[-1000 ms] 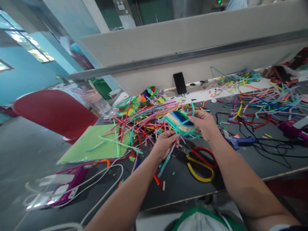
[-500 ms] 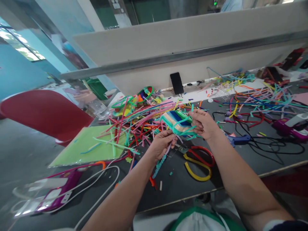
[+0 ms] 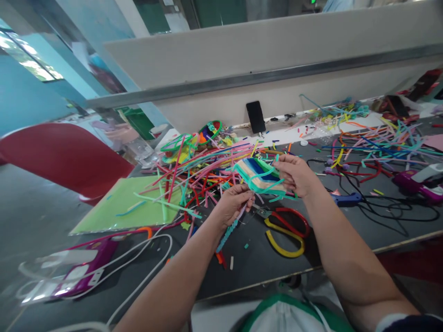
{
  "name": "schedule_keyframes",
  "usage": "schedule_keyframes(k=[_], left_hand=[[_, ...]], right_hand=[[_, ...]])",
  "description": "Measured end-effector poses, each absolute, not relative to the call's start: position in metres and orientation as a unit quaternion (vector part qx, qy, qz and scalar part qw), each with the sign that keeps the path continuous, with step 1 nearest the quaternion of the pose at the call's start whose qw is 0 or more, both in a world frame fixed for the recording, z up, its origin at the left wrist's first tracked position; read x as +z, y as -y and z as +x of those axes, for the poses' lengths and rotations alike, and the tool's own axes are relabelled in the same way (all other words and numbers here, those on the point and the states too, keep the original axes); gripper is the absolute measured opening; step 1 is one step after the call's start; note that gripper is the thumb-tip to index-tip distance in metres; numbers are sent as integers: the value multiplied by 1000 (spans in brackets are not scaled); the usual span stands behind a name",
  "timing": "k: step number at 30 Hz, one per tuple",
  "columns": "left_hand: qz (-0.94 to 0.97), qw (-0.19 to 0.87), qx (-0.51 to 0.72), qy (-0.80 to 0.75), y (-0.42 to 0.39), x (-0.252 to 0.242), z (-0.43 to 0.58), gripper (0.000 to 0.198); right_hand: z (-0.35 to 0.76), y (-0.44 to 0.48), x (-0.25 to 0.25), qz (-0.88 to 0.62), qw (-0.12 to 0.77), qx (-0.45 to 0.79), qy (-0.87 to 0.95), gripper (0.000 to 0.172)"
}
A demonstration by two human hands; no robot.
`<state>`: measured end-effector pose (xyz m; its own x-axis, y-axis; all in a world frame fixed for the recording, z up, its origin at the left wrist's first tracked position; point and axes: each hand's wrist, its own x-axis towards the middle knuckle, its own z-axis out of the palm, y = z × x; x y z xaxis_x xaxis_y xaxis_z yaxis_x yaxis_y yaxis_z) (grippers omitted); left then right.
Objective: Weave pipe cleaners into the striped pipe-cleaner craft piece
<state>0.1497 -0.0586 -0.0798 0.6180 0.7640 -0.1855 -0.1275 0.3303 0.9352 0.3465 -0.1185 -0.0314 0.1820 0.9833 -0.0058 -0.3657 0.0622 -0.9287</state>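
Observation:
A flat striped piece of pipe cleaners (image 3: 258, 175) in green, blue and cream is raised over the table between my two hands. My right hand (image 3: 292, 173) pinches its upper right edge, where a green pipe cleaner end sticks up. My left hand (image 3: 235, 205) is closed at its lower left corner, with a twisted lilac and turquoise strand (image 3: 228, 235) hanging below the fingers. What the fingertips grip is partly hidden. Scissors (image 3: 289, 233) with one red and one yellow handle lie just beneath the hands.
A heap of loose pipe cleaners (image 3: 204, 170) spreads behind and left of my hands. A green sheet (image 3: 128, 207) lies left, near a purple glue gun (image 3: 92, 267) with a white cable. A phone (image 3: 255, 117) leans on the divider; a blue-handled tool (image 3: 346, 199) and black cables lie right.
The view has shifted slightly. Both hands keep their hold on the striped piece, which has barely moved.

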Motion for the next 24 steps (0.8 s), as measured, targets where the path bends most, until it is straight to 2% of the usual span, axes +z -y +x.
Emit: schedule_keyframes(k=[4, 8, 11, 13, 15, 19, 24], left_hand=[[498, 743, 306, -325, 56, -82, 150, 28], [495, 743, 316, -321, 52, -85, 147, 25], [479, 747, 336, -316, 50, -85, 146, 25], [468, 747, 354, -314, 49, -84, 145, 25], [459, 745, 369, -314, 48, -82, 145, 26], [448, 743, 385, -315, 48, -81, 144, 28], [445, 745, 388, -311, 49, -81, 145, 28]], right_hand=[[344, 119, -31, -410, 641, 515, 394, 26], [344, 119, -28, -359, 695, 470, 410, 49], [346, 117, -32, -401, 717, 380, 425, 57], [347, 114, -37, -458, 720, 271, 446, 54], [346, 111, -42, -520, 675, 152, 501, 43], [338, 105, -53, -571, 483, -10, 664, 20], [325, 103, -60, -594, 329, -84, 729, 14]])
